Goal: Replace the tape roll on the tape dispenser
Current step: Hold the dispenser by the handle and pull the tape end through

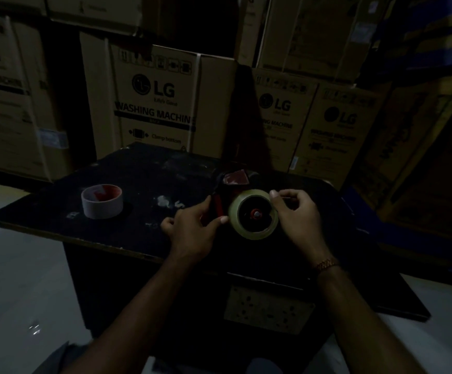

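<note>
Empty core parked at 9 o'clock on the surface, out of the way | my left hand grip pinches the dispenser frame, steadying it | new tape roll on the hub, centre | my right hand grip narrow on the roll's 3 o'clock rim, seating it, I judge.

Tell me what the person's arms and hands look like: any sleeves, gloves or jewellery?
Both forearms are bare, with no sleeves in view and no gloves. The left hand carries no ring or band that I can see. The right hand has a chain-like bracelet at the wrist. The light is dim, so finer detail is lost.
</note>
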The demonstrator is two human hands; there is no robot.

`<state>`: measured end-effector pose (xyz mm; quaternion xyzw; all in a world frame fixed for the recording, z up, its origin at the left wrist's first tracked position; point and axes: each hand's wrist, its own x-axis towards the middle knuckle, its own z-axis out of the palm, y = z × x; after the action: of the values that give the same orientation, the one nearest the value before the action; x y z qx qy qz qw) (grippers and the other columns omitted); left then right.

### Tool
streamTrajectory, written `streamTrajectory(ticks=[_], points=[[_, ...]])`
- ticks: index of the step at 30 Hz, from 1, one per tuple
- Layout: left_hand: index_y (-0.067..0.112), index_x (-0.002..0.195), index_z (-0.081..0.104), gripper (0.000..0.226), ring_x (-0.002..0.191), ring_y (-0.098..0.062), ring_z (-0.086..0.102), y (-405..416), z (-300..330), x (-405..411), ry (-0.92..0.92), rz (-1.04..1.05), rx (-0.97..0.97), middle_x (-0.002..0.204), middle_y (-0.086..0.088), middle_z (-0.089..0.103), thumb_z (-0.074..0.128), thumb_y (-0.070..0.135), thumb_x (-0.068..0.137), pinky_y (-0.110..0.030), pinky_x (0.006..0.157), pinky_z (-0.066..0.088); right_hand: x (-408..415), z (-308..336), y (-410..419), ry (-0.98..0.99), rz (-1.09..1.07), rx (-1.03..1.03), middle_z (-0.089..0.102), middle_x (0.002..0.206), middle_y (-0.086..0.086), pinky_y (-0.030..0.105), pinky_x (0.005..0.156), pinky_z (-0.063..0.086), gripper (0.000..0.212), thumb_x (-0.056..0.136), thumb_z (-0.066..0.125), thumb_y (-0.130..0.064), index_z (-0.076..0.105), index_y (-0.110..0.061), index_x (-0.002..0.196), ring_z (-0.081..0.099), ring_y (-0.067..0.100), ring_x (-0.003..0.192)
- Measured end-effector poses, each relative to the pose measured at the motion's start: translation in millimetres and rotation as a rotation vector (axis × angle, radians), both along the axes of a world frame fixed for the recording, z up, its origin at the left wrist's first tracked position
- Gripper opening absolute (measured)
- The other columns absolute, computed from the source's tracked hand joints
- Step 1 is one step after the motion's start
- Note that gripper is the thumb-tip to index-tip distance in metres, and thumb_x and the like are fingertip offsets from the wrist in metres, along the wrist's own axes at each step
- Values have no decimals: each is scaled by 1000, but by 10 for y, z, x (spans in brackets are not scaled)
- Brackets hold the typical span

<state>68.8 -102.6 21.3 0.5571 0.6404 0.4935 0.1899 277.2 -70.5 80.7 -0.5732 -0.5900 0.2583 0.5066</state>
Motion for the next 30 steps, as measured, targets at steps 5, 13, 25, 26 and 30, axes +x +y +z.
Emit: streamTrajectory(ticks=[5, 13, 25, 26, 30], points=[[75, 120, 59, 48, 123, -7, 66, -123, -123, 139, -255, -158, -23, 117, 25, 77, 67, 76, 73, -57, 114, 42, 23, -324, -304, 362, 99, -135, 65, 136, 4, 29, 92, 55, 70, 92, 65, -62, 53, -15, 143, 64, 11, 115], [10, 110, 77, 15, 92, -25, 80, -836, 232, 548, -687, -210, -101, 102, -11, 82, 66, 18, 104, -39, 77, 67, -43, -732, -1019, 715, 490, -324, 70, 138, 12, 45, 110, 52, 55, 96, 60, -44, 61, -12, 140, 64, 31, 132], [7, 121, 76, 29, 100, -18, 78, -1237, 104, 742, -960, -467, -238, 107, -8, 82, 67, 28, 102, -25, 84, 62, -226, -810, -1506, 511, 386, -267, 77, 127, 2, 31, 103, 53, 38, 108, 42, -43, 71, -24, 124, 70, 14, 123], [7, 122, 76, 30, 101, -16, 79, -1256, 78, 754, -988, -494, -250, 111, -9, 82, 66, 28, 103, -24, 82, 62, -218, -793, -1536, 539, 374, -263, 77, 126, -2, 31, 105, 52, 38, 105, 43, -47, 71, -28, 123, 69, 11, 124], [6, 127, 74, 36, 98, -16, 78, -1299, -15, 814, -1119, -568, -277, 113, -10, 79, 62, 31, 104, -25, 78, 63, -180, -748, -1610, 563, 363, -254, 79, 121, -7, 26, 100, 53, 46, 91, 48, -58, 72, -31, 119, 71, 5, 119]])
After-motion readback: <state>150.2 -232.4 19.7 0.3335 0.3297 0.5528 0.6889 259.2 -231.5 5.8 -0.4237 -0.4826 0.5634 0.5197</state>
